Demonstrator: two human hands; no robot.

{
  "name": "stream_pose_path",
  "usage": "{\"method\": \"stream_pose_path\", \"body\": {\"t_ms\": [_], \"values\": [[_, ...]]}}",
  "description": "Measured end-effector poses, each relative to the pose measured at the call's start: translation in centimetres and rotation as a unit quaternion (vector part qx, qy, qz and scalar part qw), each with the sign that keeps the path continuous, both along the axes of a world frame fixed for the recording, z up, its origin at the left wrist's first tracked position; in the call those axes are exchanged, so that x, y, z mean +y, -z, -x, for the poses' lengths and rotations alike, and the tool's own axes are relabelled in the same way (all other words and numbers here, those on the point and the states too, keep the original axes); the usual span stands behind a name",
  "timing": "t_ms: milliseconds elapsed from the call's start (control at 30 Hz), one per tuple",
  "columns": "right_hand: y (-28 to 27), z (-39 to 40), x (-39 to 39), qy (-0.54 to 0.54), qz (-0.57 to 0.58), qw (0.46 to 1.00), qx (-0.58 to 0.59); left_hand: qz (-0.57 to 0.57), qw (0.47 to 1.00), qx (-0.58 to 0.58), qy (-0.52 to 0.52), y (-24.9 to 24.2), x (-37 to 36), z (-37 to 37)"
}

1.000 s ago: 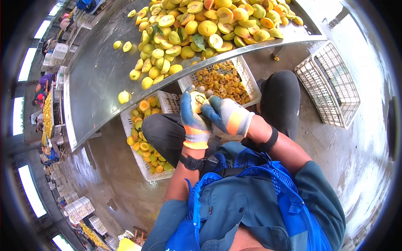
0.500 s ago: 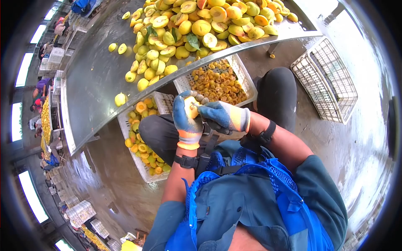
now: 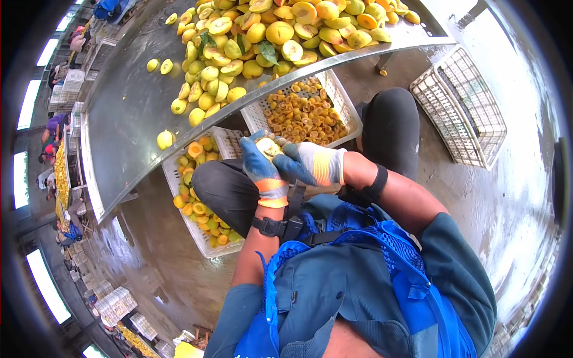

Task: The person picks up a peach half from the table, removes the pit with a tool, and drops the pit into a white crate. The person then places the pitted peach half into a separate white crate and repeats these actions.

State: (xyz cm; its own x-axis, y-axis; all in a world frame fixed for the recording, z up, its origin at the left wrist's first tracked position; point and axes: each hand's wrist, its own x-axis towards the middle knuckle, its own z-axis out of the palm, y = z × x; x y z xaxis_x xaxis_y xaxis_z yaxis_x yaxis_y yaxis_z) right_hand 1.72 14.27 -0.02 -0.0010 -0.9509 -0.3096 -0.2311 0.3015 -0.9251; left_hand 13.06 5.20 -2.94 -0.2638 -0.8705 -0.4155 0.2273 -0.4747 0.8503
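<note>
Gloved in blue and grey, my left hand is closed around a pale yellow fruit half, cut face up. My right hand, in a matching glove, presses against the fruit's right side with its fingers bent; whatever tool it may hold is hidden. Both hands are above my lap. Beyond them a white crate holds small brown-orange pieces. Left of my knee, another white crate holds yellow and green fruit halves.
A metal table with a heap of cut fruit rises in front. An upright white crate stands at the right on the wet floor. Several people and more crates are at the far left.
Both hands have shifted slightly left, and the fruit's cut face now points more upward. My right hand has turned over the fruit, and the metal tip seen before is hidden.
</note>
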Motion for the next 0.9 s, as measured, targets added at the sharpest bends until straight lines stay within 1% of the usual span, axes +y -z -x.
{"method": "stream_pose_path", "body": {"t_ms": [33,100,167,233,267,300,333,367,433,533,567,667,700,733,767,800,900], "values": [[0.3,0.2,0.0,-0.012,-0.003,1.0,-0.019,0.002,1.0,0.014,0.0,0.0,0.1,-0.1],[1.7,0.6,0.0,-0.041,0.125,0.991,-0.023,0.008,0.999,0.043,0.0,0.1,0.2,-0.4],[2.6,0.5,0.1,-0.039,0.132,0.99,0.014,0.034,0.998,0.052,-0.017,1.6,0.2,-0.5],[-0.5,-0.2,-0.4,-0.008,0.014,0.996,0.086,0.05,0.996,0.061,-0.036,2.1,0.5,-0.4],[-1.9,-0.1,-0.3,-0.004,-0.008,0.996,0.086,0.053,0.995,0.066,-0.047,1.9,0.8,-0.2],[-1.6,-0.1,-0.4,-0.002,0.002,0.998,0.069,0.057,0.994,0.072,-0.057,1.5,1.0,0.0],[-1.1,0.0,-0.4,-0.001,0.011,0.999,0.052,0.039,0.994,0.09,-0.04,0.6,1.4,0.1],[-0.5,-0.1,-0.3,-0.001,0.019,0.999,0.032,0.049,0.994,0.083,-0.043,0.5,1.5,0.1],[0.3,-0.2,-0.5,0.0,0.032,0.999,0.043,0.072,0.994,0.07,-0.048,0.3,1.5,0.2],[0.5,-0.1,-0.4,-0.007,0.05,0.998,0.031,-0.044,0.993,0.098,-0.051,-1.0,0.8,0.7],[0.6,-0.2,-0.3,-0.011,0.055,0.998,0.021,-0.053,0.992,0.105,-0.034,-0.6,0.5,0.5],[1.1,0.3,0.1,-0.054,0.098,0.992,-0.057,-0.072,0.99,0.121,0.003,0.3,0.2,-0.2],[1.2,0.4,0.0,-0.042,0.013,0.992,-0.121,-0.072,0.989,0.125,0.01,0.1,0.3,-0.2],[1.4,0.5,0.0,-0.029,-0.073,0.98,-0.184,-0.073,0.989,0.128,0.016,0.0,0.4,-0.4],[1.5,0.5,-0.1,-0.015,-0.158,0.957,-0.244,-0.064,0.988,0.136,0.032,0.3,0.4,-0.6],[1.0,0.1,0.3,0.014,-0.142,0.937,-0.318,-0.055,0.987,0.145,0.048,0.9,0.3,-0.9],[0.7,0.7,1.2,0.003,-0.197,0.858,-0.475,-0.041,0.981,0.163,0.093,1.8,0.5,-1.6]]}}
